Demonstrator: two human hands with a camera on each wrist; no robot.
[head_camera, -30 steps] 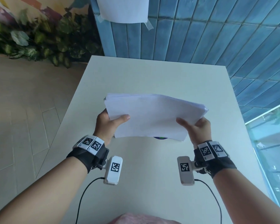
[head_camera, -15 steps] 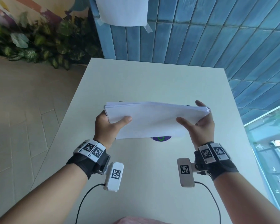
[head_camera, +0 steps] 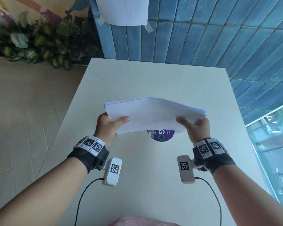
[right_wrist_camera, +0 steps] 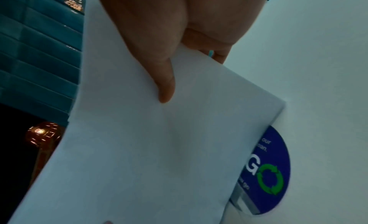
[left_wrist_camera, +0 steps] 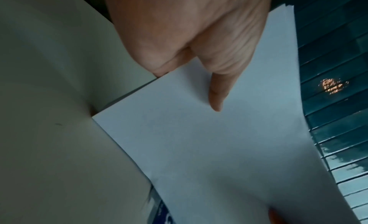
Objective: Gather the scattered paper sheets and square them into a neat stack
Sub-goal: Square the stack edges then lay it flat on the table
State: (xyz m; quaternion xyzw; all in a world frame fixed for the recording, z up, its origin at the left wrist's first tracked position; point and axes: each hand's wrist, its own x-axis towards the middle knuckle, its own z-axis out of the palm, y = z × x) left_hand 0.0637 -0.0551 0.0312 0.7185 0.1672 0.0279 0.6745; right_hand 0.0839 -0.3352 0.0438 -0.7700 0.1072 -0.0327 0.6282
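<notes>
A stack of white paper sheets (head_camera: 153, 115) is held tilted over the middle of the white table (head_camera: 137, 82), its near long edge lowest, close to the tabletop; whether it touches I cannot tell. My left hand (head_camera: 112, 123) grips the stack's left end, thumb on the near face, fingers hidden behind. My right hand (head_camera: 194, 126) grips the right end the same way. The left wrist view shows the thumb pressed on the paper (left_wrist_camera: 199, 141). In the right wrist view the thumb lies on the sheets (right_wrist_camera: 149, 141). The top edges look roughly aligned.
A round purple sticker (head_camera: 162, 136) with a green recycling mark lies on the table under the stack, also clear on the right, sticker (right_wrist_camera: 266, 172). A blue tiled wall (head_camera: 203, 38) backs the table, with a taped white sheet (head_camera: 122, 10). Plants (head_camera: 39, 43) stand far left.
The stack has tipped more upright and lifted slightly, uncovering more of the purple sticker. Both hands keep their grip on its ends.
</notes>
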